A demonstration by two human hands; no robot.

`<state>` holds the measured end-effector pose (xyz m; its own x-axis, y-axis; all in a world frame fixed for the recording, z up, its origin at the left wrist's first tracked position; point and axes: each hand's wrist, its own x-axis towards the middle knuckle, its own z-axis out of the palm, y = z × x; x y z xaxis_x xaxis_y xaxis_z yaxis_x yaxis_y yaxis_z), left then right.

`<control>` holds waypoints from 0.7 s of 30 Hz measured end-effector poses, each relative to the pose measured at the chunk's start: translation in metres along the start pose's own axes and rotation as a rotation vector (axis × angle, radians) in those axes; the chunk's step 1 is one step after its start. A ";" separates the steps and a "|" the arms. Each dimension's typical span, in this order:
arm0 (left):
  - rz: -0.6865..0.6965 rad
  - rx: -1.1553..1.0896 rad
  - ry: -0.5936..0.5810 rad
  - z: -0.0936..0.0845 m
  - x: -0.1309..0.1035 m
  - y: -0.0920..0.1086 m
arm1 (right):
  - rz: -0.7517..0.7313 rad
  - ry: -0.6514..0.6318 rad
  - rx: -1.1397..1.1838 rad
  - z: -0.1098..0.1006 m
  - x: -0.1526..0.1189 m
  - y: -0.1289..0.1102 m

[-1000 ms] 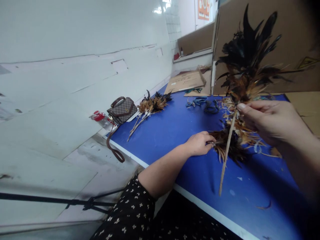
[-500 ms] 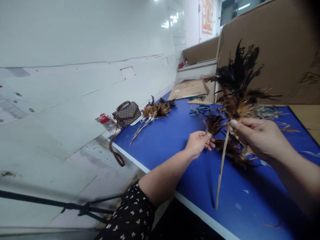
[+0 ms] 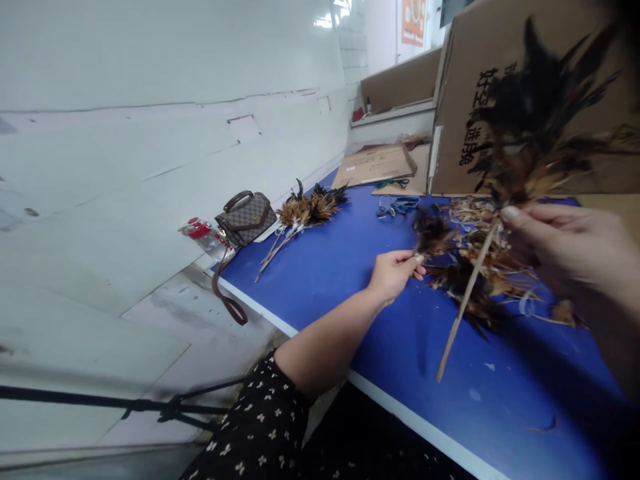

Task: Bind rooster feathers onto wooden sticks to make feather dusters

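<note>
Raised at the right, my right hand (image 3: 575, 250) is closed around the top of a thin wooden stick (image 3: 467, 303), just below a tuft of black and brown feathers (image 3: 535, 120) fixed to it. The stick slants down toward the left over the table. My left hand (image 3: 397, 273) pinches the base of a small dark feather bunch (image 3: 433, 230) between thumb and fingers. Behind and between the hands, a pile of loose brown and black feathers (image 3: 493, 267) lies on the blue table (image 3: 340, 280).
Finished-looking feather sticks (image 3: 310, 207) lie at the table's far left. Near them are a patterned handbag (image 3: 247, 220) and a red-capped bottle (image 3: 205, 233). Blue-green scissors (image 3: 395, 183) rest by flat cardboard (image 3: 375, 163). A tall cardboard box (image 3: 470, 47) borders the back right.
My right hand has moved right and upward with the feathered stick, which tilts more. The left hand stays near the same spot, still holding its feather bunch. The view has shifted slightly.
</note>
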<state>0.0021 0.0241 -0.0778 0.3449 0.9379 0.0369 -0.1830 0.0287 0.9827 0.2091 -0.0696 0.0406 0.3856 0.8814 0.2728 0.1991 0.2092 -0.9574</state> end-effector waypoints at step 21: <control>0.463 0.734 -0.510 0.038 0.007 -0.025 | -0.273 0.123 0.291 -0.053 0.003 -0.049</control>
<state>0.0437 0.0166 -0.0949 0.7681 0.5378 0.3476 0.1547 -0.6827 0.7142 0.2483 -0.0995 0.0937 0.4621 0.7238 0.5125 0.0526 0.5545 -0.8305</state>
